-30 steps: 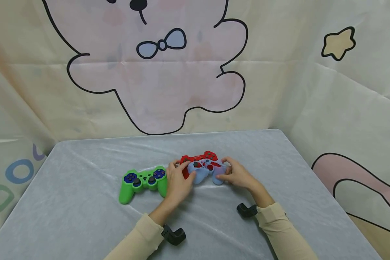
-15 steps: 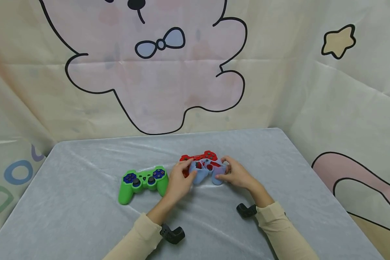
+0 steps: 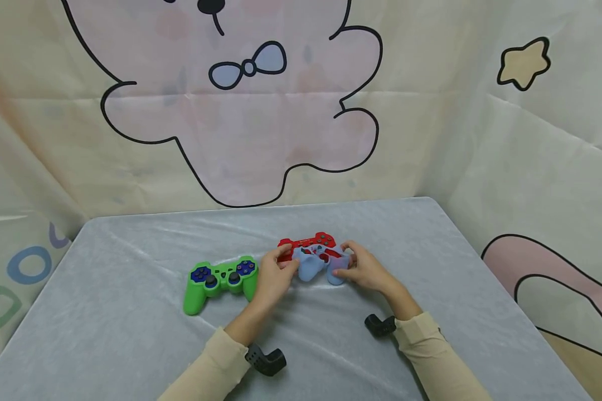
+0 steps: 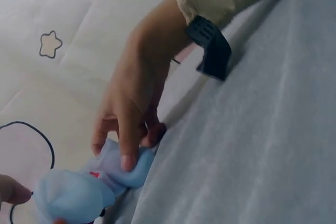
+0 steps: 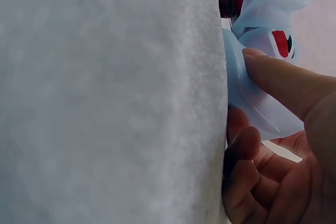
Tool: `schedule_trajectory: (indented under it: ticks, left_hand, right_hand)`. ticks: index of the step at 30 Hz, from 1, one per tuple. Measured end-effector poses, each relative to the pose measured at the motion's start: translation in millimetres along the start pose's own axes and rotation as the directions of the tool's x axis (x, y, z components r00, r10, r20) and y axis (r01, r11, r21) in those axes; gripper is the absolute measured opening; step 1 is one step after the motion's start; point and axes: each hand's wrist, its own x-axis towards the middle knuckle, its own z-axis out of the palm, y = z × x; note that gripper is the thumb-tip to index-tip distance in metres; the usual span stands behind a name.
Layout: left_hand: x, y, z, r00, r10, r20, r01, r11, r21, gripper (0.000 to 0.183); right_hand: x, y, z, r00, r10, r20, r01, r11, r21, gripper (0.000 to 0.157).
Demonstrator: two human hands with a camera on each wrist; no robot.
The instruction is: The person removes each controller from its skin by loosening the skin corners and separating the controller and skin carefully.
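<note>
A red game controller (image 3: 306, 241) lies on the table with a soft, translucent light-blue silicone cover (image 3: 310, 268) over part of its front. My left hand (image 3: 273, 281) holds the controller's left end, its thumb against the cover's loose left lobe; its hidden fingers are hard to make out. My right hand (image 3: 370, 271) grips the cover's right handle. In the right wrist view that thumb presses on the cover (image 5: 260, 98), fingers curled beneath. The left wrist view also shows the right hand (image 4: 134, 93) pinching the cover (image 4: 73, 195).
A green game controller (image 3: 222, 283) with dark blue button areas lies just left of my left hand. Black wrist-camera mounts hang below the left sleeve (image 3: 210, 362) and the right sleeve (image 3: 433, 351). A printed cloth (image 3: 411, 111) stands behind the grey table (image 3: 140, 334).
My left fingers have drawn back a little to the left from the cover's top, and its left lobe now lies more exposed. The right hand stays in place.
</note>
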Motion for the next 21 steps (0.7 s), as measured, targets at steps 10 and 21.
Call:
schedule_trajectory:
  ticks: [10, 21]
  left_hand:
    - [-2.2, 2.9, -4.4, 0.973, 0.159, 0.169, -0.191, 0.962, 0.194, 0.041]
    - [6.8, 0.0, -10.3, 0.931, 0.184, 0.315, -0.157, 0.982, -0.109, 0.043]
  right_hand:
    - [0.2, -2.6, -0.1, 1.000, 0.000, -0.004, 0.000, 1.000, -0.007, 0.056]
    - [0.4, -0.3, 0.1, 1.000, 0.000, -0.002, 0.000, 1.000, -0.007, 0.053]
